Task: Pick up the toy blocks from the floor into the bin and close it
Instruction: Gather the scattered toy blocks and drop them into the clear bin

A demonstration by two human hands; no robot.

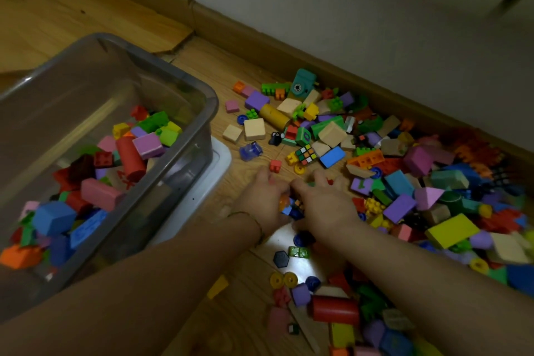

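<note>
While the left hand [265,196] and right hand [323,202] face each other on the floor [237,298], their curled fingers close round a cluster of small blocks [291,206]. The scoop probably goes best with the little fingers pressed to the boards and the palms squeezed together before lifting, since loose pieces slip out underneath.

The clear grey plastic bin [202,101] stands just to the left, part filled, with its white lid [222,159] beneath its near corner. Most toy blocks [404,170] lie heaped along the floor's edge by the skirting board [289,46]: flat-faced painted wood, studded plastic bricks, a red cylinder [335,309] and yellow discs [283,279] likely to roll.
</note>
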